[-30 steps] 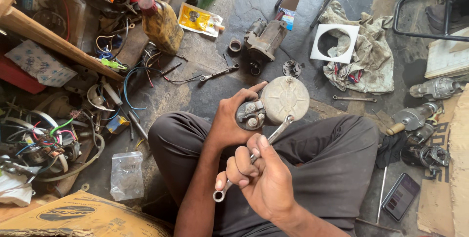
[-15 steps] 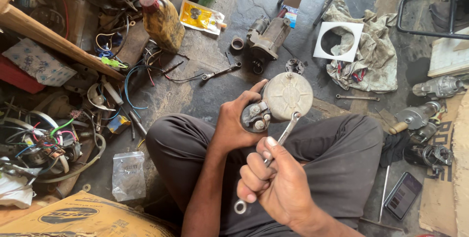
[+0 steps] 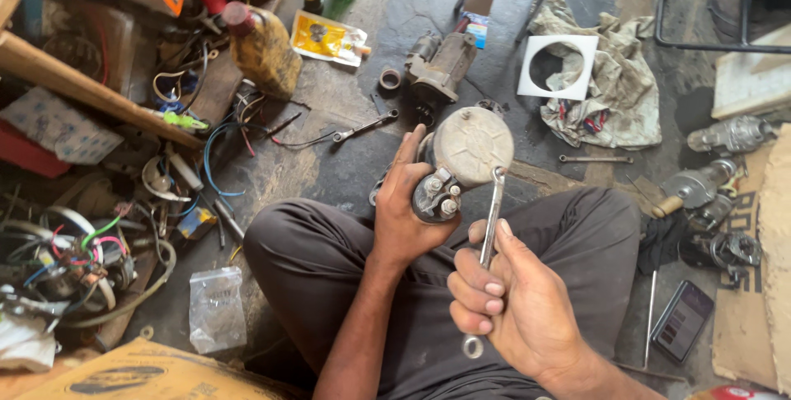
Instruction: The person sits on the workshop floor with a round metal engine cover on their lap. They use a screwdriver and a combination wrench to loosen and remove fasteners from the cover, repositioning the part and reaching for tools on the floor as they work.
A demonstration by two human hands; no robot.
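Observation:
My left hand (image 3: pixel 409 206) grips a round grey starter solenoid (image 3: pixel 467 151) with studs and nuts on its near face, held above my crossed legs in dark trousers. A slim metal spanner (image 3: pixel 492 220) is clasped in my right hand (image 3: pixel 515 305); its upper end rests against the solenoid's rim, its ring end sticks out below my fist.
On the dark floor lie a second motor unit (image 3: pixel 439 65), another spanner (image 3: pixel 365 126), a small wrench (image 3: pixel 595 159), a rag with a white square plate (image 3: pixel 560 68), an oil can (image 3: pixel 262 47), tangled wires (image 3: pixel 74 243), a plastic bag (image 3: pixel 217 307), a phone (image 3: pixel 681 320) and more motor parts (image 3: pixel 713 186).
The spanner has swung from a slant to nearly upright, its top end now at the solenoid's right edge. My right hand has shifted right and lower. The left hand holds the solenoid steady.

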